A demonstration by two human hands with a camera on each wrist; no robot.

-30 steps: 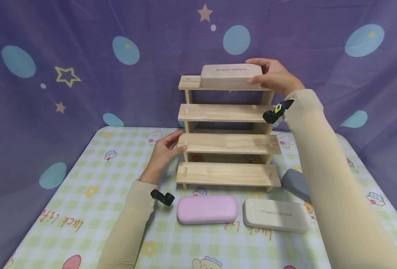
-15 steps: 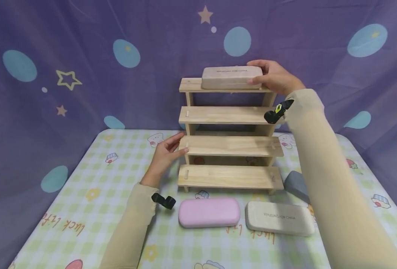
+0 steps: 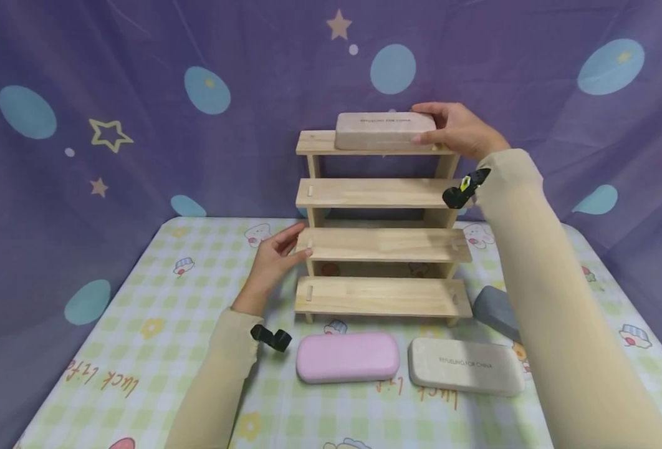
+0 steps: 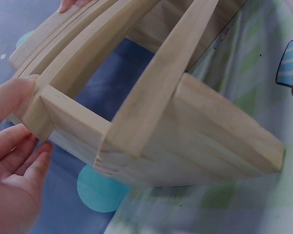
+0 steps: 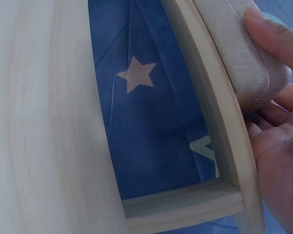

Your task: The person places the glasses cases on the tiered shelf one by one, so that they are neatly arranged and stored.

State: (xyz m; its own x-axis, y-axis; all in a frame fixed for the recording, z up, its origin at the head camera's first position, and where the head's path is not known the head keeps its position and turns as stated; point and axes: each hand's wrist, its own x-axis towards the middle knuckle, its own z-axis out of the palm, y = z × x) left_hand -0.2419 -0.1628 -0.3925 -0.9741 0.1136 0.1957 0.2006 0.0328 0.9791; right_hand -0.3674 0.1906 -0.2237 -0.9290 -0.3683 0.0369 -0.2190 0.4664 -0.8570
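A wooden stepped rack with several shelves stands at the middle of the table. On its top shelf lies a beige glasses case. My right hand grips that case's right end, thumb in front and fingers over the top; the right wrist view shows the case with my fingertips on it. My left hand rests with straight fingers against the left end of the rack's second-lowest shelf, and the left wrist view shows the fingers beside the rack's frame.
In front of the rack lie a pink case and a beige case. A grey case sits at the right, partly behind my right sleeve. The checked tablecloth covers the table, and a purple curtain hangs behind.
My right hand has shifted slightly on the beige case on the top shelf. The left hand stays at the shelf end.
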